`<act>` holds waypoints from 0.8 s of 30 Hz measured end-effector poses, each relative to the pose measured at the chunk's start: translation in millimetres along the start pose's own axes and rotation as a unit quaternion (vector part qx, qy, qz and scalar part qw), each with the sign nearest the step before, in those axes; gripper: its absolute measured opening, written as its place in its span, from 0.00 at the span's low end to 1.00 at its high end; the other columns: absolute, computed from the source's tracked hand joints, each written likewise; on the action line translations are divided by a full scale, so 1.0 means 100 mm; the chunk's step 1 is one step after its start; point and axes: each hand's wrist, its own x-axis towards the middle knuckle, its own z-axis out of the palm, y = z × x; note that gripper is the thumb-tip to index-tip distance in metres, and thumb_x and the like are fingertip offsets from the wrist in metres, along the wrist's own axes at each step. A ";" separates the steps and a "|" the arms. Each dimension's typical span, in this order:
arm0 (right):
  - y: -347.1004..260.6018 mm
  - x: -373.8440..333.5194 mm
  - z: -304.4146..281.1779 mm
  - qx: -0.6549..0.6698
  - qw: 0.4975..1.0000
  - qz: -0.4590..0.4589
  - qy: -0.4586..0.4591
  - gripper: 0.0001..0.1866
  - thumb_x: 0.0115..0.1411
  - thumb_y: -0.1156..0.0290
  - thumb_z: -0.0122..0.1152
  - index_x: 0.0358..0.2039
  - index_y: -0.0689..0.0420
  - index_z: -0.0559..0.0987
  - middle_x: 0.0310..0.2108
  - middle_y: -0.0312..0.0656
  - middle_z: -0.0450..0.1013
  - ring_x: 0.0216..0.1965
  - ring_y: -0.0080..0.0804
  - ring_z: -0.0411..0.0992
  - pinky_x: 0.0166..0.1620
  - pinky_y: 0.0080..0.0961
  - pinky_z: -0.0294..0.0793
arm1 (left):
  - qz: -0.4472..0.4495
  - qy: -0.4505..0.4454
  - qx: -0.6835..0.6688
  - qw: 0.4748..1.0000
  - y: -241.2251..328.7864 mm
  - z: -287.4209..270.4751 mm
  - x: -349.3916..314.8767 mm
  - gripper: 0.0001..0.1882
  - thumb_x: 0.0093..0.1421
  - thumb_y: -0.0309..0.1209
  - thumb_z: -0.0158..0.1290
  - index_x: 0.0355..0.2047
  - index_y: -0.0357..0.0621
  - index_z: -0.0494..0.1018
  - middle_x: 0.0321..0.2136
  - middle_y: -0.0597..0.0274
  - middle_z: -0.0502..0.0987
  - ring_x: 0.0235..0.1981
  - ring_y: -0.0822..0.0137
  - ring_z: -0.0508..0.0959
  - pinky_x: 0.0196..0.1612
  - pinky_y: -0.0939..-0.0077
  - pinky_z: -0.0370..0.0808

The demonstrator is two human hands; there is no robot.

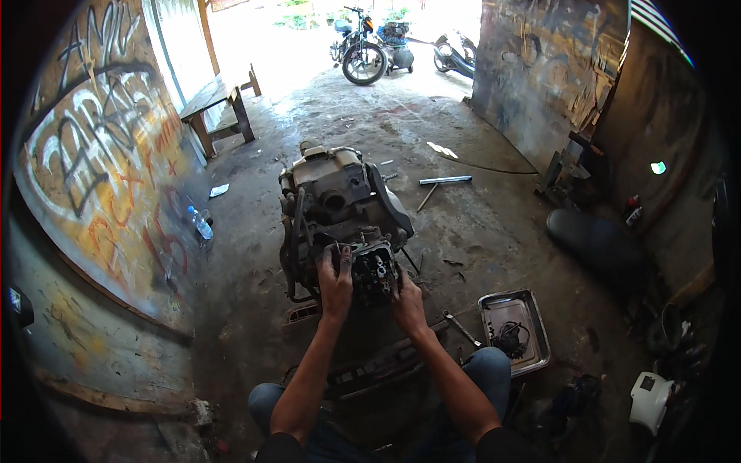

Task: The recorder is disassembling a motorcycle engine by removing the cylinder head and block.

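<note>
A greasy motorcycle engine (332, 174) stands on the concrete floor in front of me. At its near end is the cylinder head (374, 274), its opening facing me and its inside dark with oil. My left hand (336, 285) is closed on the left side of the head, thumb on top near its edge. Against the opposite side my right hand (407, 299) grips with bent fingers, some of them hidden behind the part. Whether the head is loose from the engine I cannot tell.
Right of my knee lies a metal tray (546, 356) holding a dark part with a cable, beside a wrench (461, 328). A black seat (590, 235) is farther right. A T-handle tool (445, 180) lies beyond the engine. At left are a plastic bottle (201, 224) and a bench (208, 96).
</note>
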 end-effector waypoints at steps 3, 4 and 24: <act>-0.15 0.03 -0.07 0.016 1.000 0.013 -0.022 0.18 0.67 0.73 0.49 0.54 0.70 0.69 0.41 0.67 0.74 0.46 0.63 0.73 0.44 0.45 0.71 | -0.030 -0.015 0.005 0.999 0.00 0.01 0.03 0.16 0.70 0.36 0.49 0.44 0.32 0.71 0.41 0.64 0.73 0.43 0.77 0.70 0.47 0.83 0.68; -0.12 0.03 -0.06 0.015 1.000 0.016 -0.022 0.18 0.67 0.73 0.49 0.54 0.70 0.69 0.41 0.67 0.74 0.46 0.63 0.73 0.44 0.45 0.71 | -0.033 -0.017 0.005 0.999 0.01 0.01 0.02 0.16 0.70 0.36 0.49 0.44 0.32 0.71 0.41 0.64 0.73 0.43 0.77 0.70 0.47 0.83 0.68; 0.05 -0.01 -0.01 0.010 0.995 0.048 -0.082 0.23 0.70 0.69 0.41 0.59 0.73 0.62 0.40 0.71 0.72 0.47 0.67 0.71 0.44 0.49 0.72 | -0.089 -0.091 -0.094 0.987 -0.04 -0.10 0.05 0.28 0.70 0.40 0.50 0.60 0.29 0.61 0.52 0.60 0.70 0.52 0.73 0.68 0.57 0.80 0.65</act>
